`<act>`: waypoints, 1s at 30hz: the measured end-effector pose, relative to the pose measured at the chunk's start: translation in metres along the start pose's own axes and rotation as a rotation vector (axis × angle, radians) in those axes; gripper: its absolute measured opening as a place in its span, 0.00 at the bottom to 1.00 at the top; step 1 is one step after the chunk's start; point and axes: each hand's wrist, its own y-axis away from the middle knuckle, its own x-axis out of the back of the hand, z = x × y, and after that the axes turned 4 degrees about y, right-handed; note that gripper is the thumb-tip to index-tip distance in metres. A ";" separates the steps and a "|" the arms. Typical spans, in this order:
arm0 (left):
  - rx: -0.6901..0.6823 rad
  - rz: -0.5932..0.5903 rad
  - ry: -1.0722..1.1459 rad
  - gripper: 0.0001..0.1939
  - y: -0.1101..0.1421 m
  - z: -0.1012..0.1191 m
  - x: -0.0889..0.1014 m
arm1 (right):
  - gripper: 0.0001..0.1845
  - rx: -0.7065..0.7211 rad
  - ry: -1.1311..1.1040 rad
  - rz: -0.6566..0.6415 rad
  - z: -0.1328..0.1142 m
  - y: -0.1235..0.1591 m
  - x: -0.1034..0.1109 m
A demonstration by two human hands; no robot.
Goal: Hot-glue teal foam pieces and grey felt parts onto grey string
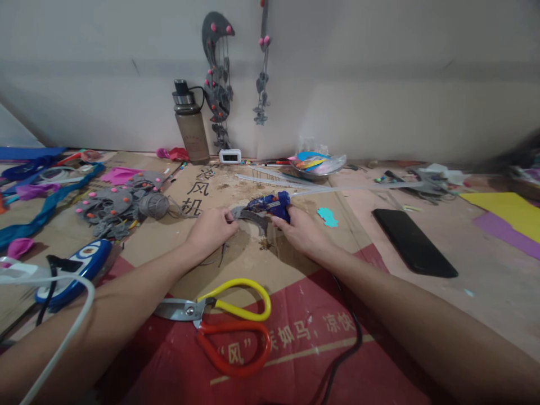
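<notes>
1. Left grip (214, 229): fingertips together, pinched on the left end of the gray crescent (258, 219).
2. Right grip (297, 226): clamped around the blue glue gun (279, 206), its nozzle close to the gray crescent, which lies between the 2 hands over the cardboard (236, 261).
3. Nearer the camera: scissors (194, 309) with 1 yellow and 1 red handle.
4. Farther left: gray yarn ball (155, 205).
5. Right, on the surface (476, 304): black phone (413, 242).

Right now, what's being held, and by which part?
The right hand holds the blue glue gun by its handle. The left hand appears to pinch the curved gray piece at its left end.
</notes>
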 end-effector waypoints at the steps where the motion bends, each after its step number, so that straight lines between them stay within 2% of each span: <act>1: -0.001 0.002 -0.002 0.09 0.000 0.000 0.000 | 0.13 0.009 -0.002 -0.001 0.000 0.000 0.000; 23: 0.010 -0.012 -0.021 0.09 0.000 0.002 0.001 | 0.13 0.012 -0.008 0.020 0.000 0.002 0.001; 30: 0.031 -0.026 -0.029 0.09 0.001 0.003 0.003 | 0.12 0.025 0.009 -0.017 -0.001 0.002 0.000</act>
